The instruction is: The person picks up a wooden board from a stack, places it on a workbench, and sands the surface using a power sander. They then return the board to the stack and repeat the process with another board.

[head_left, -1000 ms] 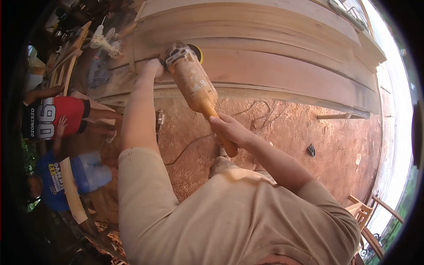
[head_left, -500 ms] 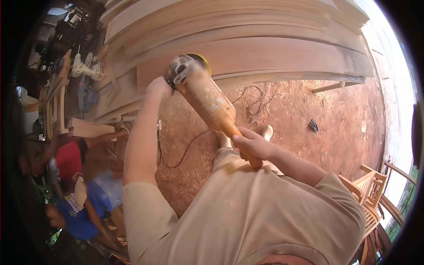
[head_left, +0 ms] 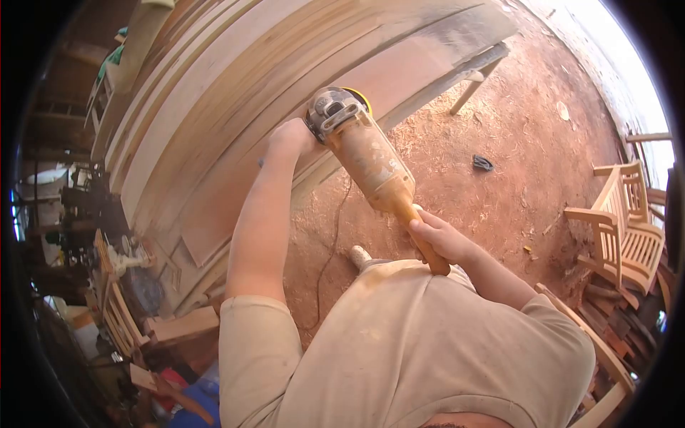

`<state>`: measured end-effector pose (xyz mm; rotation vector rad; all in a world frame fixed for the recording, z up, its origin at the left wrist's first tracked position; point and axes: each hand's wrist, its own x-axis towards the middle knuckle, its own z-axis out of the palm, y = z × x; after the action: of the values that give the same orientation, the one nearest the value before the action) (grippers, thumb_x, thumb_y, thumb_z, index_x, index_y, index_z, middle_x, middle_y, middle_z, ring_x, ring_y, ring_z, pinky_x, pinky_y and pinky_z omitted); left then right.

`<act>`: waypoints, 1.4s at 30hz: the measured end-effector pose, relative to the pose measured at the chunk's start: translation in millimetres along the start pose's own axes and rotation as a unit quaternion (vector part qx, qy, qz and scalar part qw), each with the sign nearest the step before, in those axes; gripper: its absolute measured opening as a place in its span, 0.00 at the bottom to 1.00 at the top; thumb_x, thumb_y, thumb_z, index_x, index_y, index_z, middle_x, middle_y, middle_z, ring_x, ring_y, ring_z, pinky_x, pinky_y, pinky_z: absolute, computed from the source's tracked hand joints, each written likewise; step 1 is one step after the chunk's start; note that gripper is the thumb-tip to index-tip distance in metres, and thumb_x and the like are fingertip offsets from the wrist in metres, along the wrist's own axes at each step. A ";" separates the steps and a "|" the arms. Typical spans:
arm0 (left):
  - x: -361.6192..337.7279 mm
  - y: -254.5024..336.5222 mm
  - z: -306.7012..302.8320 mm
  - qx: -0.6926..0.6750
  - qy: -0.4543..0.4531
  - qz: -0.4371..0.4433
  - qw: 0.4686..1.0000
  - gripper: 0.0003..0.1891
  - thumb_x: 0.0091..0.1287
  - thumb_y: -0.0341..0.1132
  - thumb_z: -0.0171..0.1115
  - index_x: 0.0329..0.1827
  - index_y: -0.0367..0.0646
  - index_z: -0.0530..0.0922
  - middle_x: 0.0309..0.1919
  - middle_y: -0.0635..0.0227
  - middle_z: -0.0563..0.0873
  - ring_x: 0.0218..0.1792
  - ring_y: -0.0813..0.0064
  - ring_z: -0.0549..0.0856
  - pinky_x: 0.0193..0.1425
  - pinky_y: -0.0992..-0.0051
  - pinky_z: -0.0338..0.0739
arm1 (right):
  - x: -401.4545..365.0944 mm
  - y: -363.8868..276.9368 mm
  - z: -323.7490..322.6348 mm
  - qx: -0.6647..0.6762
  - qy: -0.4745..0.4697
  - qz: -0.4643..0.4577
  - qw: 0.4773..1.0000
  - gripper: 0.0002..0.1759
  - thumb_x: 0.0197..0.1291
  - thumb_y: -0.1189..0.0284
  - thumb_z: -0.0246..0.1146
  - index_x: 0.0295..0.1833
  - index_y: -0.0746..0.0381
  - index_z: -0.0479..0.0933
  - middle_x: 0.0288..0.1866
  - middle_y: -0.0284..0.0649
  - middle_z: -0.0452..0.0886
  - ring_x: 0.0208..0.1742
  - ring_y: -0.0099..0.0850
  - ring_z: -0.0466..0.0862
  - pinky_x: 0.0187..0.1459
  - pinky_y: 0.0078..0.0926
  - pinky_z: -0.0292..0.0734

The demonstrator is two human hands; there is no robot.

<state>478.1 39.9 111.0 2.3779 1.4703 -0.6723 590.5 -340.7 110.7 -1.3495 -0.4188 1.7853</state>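
Both my hands hold a dust-covered angle grinder [head_left: 367, 157] with a yellow-edged disc. My left hand [head_left: 291, 137] is closed at the side of its head, where a side handle would be; the grip itself is mostly hidden. My right hand [head_left: 444, 239] wraps round the long tan rear handle [head_left: 430, 251], close to my shirt. The grinder slants, its head away from me over the near edge of a reddish-brown board [head_left: 389, 75]. Whether the disc touches the board cannot be made out.
Long planks [head_left: 235, 78] lie side by side beyond the board. A wooden slatted chair [head_left: 621, 221] stands at the right. A cord [head_left: 330, 264] trails over the dirt floor, where a dark object [head_left: 483, 163] lies. A person in blue [head_left: 196, 406] is at the lower left.
My view has turned to the right, so the planks now slant and the chair shows more fully. The grinder sits slightly farther right in view, still in both hands.
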 end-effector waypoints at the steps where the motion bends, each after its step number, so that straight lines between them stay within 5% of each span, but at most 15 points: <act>1: 10.7 21.7 -7.4 0.009 0.001 0.030 1.000 0.21 0.67 0.42 0.66 0.61 0.45 0.87 0.64 0.57 0.86 0.66 0.57 0.84 0.68 0.60 0.80 | -1.1 -1.0 -9.8 0.007 0.013 -0.016 1.000 0.31 0.80 0.52 0.53 0.78 0.57 0.62 0.52 0.39 0.76 0.35 0.26 0.79 0.37 0.30 0.81; 9: 39.0 178.9 -51.5 0.011 0.083 0.112 0.990 0.19 0.67 0.37 0.64 0.60 0.46 0.87 0.61 0.53 0.88 0.64 0.56 0.86 0.67 0.59 0.81 | -16.8 -25.4 -79.6 0.111 0.113 -0.052 0.986 0.27 0.80 0.53 0.54 0.73 0.58 0.66 0.46 0.38 0.76 0.27 0.26 0.81 0.28 0.28 0.81; 16: 51.9 217.0 -55.8 -0.011 0.215 0.154 0.964 0.15 0.67 0.36 0.62 0.55 0.47 0.87 0.55 0.58 0.91 0.61 0.57 0.88 0.65 0.58 0.82 | -18.2 -47.8 -124.6 0.115 0.146 -0.067 0.980 0.27 0.79 0.52 0.55 0.71 0.59 0.69 0.46 0.38 0.77 0.26 0.27 0.80 0.28 0.28 0.80; 25: 58.9 193.2 -34.3 -0.026 0.001 0.275 0.961 0.20 0.63 0.44 0.70 0.54 0.42 0.89 0.58 0.51 0.89 0.60 0.52 0.88 0.63 0.59 0.83 | -53.8 -56.6 -145.3 0.133 0.155 -0.018 0.979 0.26 0.75 0.52 0.61 0.63 0.63 0.74 0.48 0.43 0.79 0.29 0.26 0.82 0.29 0.26 0.81; 29: 47.6 182.6 -17.7 -0.259 -0.214 0.367 0.868 0.17 0.60 0.37 0.74 0.50 0.39 0.87 0.40 0.62 0.92 0.42 0.70 0.89 0.49 0.67 0.83 | -86.4 -65.9 -154.3 0.068 0.229 -0.040 0.970 0.31 0.68 0.55 0.66 0.66 0.67 0.75 0.52 0.43 0.81 0.40 0.28 0.82 0.34 0.29 0.79; 31: 20.7 183.3 -17.6 -0.417 -0.355 0.294 0.784 0.13 0.61 0.33 0.74 0.47 0.39 0.86 0.32 0.68 0.88 0.32 0.78 0.85 0.38 0.73 0.80 | -90.2 -67.2 -174.6 0.057 0.257 -0.050 0.963 0.33 0.65 0.57 0.68 0.68 0.68 0.75 0.53 0.43 0.81 0.42 0.28 0.81 0.36 0.30 0.78; 37: -3.3 218.7 -33.8 -0.448 -0.298 0.294 0.790 0.09 0.62 0.31 0.73 0.44 0.40 0.84 0.25 0.73 0.83 0.23 0.80 0.80 0.28 0.76 0.74 | -69.5 -44.8 -268.3 0.131 0.159 -0.070 0.976 0.35 0.58 0.57 0.73 0.65 0.69 0.78 0.48 0.41 0.85 0.38 0.28 0.82 0.34 0.30 0.78; 39: 4.0 254.8 -76.2 -0.469 -0.329 0.187 0.798 0.07 0.64 0.27 0.70 0.43 0.40 0.82 0.31 0.67 0.85 0.28 0.77 0.84 0.31 0.73 0.78 | -54.1 -54.5 -303.2 0.173 0.130 -0.080 0.973 0.31 0.61 0.53 0.73 0.60 0.66 0.82 0.43 0.41 0.86 0.34 0.28 0.83 0.32 0.30 0.80; 40: 21.0 272.6 -94.7 -0.519 -0.395 0.196 0.733 0.04 0.68 0.27 0.67 0.41 0.42 0.79 0.32 0.63 0.85 0.28 0.73 0.85 0.29 0.70 0.79 | -47.3 -65.7 -315.4 0.212 0.113 -0.096 0.966 0.29 0.63 0.52 0.72 0.58 0.65 0.83 0.41 0.40 0.86 0.33 0.28 0.84 0.32 0.30 0.80; 42: 39.0 312.2 -136.4 -0.651 -0.463 0.051 0.599 0.05 0.70 0.28 0.63 0.45 0.42 0.76 0.32 0.63 0.83 0.28 0.72 0.85 0.27 0.71 0.76 | -35.2 -102.8 -342.4 0.130 0.129 -0.088 0.979 0.28 0.68 0.50 0.68 0.58 0.63 0.83 0.39 0.39 0.87 0.34 0.27 0.84 0.33 0.28 0.80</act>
<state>805.0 -9.2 202.4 0.6787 0.7384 -0.3807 946.1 -380.1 78.7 -1.2928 -0.1524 1.4406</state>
